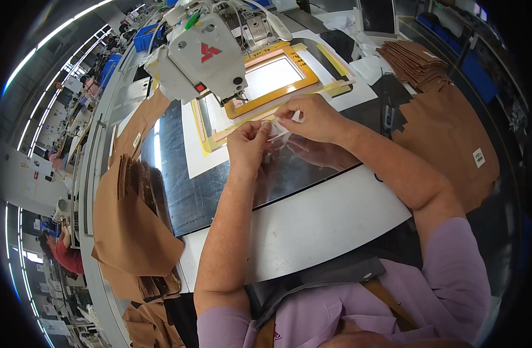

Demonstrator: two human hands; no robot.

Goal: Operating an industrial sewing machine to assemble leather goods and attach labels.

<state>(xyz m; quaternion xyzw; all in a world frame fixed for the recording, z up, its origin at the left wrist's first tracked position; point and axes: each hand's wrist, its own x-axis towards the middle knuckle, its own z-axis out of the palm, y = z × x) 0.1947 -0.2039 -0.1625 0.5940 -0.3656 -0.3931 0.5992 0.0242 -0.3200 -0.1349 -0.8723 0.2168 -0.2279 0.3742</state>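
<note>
Over the front of the dark metal plate (219,197), my two hands meet around a small thin white piece (279,130), perhaps paper or film; its kind is not clear. My left hand (248,144) pinches one side of it between thumb and fingers. The other side is gripped by my right hand (312,119), its fingers bent close together. Just beyond the hands lies a yellow rectangular frame (303,80) on a white sheet (197,165) edged with yellow tape. The sewing machine head (202,55) stands over the frame's left part, its needle area apart from my hands.
Brown cut pieces (132,232) are piled along the left edge, and more brown pieces (451,139) lie at the right. A small cutter-like tool (388,116) rests near the right pile. Blue bins (147,37) and a person in red (67,255) are farther left.
</note>
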